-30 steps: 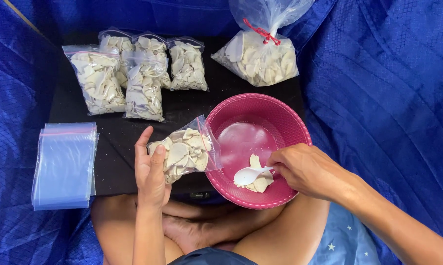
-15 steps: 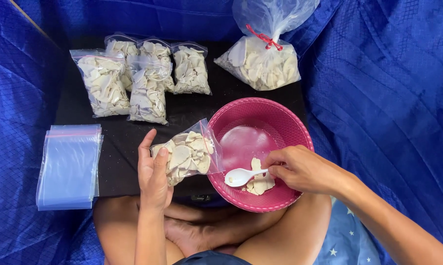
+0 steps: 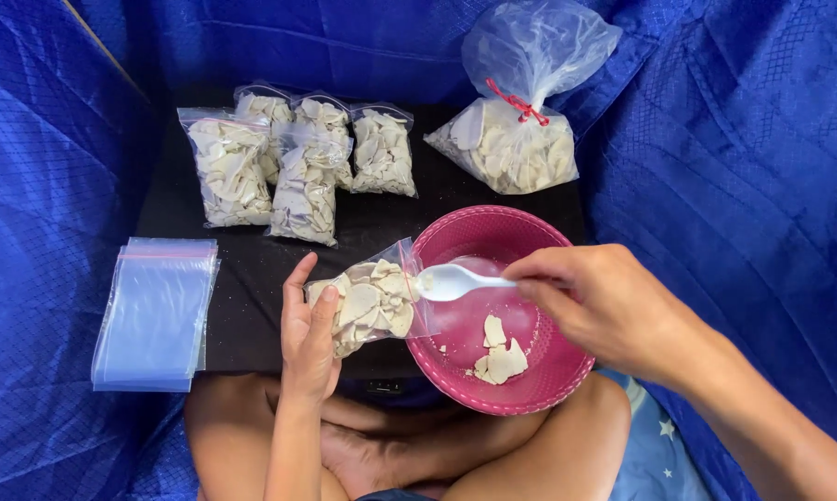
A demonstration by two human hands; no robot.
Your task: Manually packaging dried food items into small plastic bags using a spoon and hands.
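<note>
Spoon point(image 3: 451, 281) now lifted from bowl point(image 3: 530, 232) to bag point(image 3: 372, 301) mouth

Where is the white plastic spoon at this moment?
In the head view, the white plastic spoon is held by the right hand over the round pink plastic bowl, its scoop at the mouth of the small clear bag of pale chips.

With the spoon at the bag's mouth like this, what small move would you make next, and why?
Probably tip the white spoon into the small bag so its load drops inside. The right hand holds the spoon right at the bag's open mouth, over the pink bowl, and the left hand holds the bag with its mouth toward the spoon.
</note>
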